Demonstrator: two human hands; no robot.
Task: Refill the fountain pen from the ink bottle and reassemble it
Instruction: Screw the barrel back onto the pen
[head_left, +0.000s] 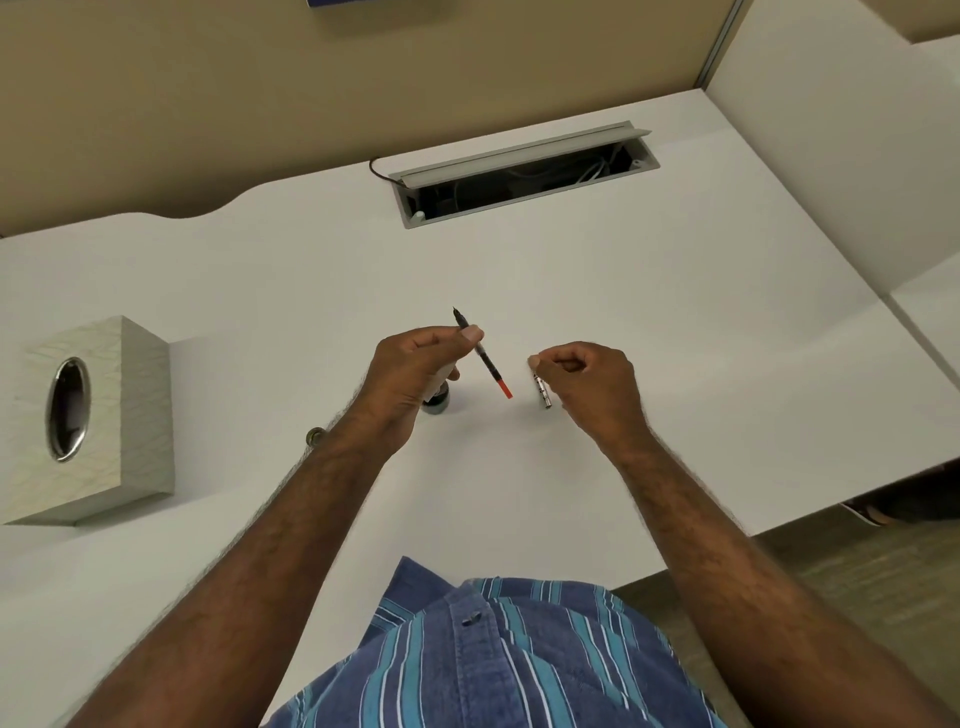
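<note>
My left hand (415, 374) pinches the front part of the fountain pen (488, 364): a thin dark section with the nib pointing away and a converter with a red end pointing toward me. Below that hand, half hidden by it, stands the dark ink bottle (438, 402) on the white desk (519, 493). My right hand (582, 382) hovers to the right, fingers curled, thumb and forefinger pinched. A silver pen part (542, 391) lies just at its left edge; whether the fingers touch it I cannot tell. A small round cap (315, 435) lies by my left wrist.
A grey tissue box (88, 421) with an oval opening stands at the left. An open cable tray (524, 174) with wires is sunk into the desk at the back. The desk's edge runs diagonally at the right, with floor beyond.
</note>
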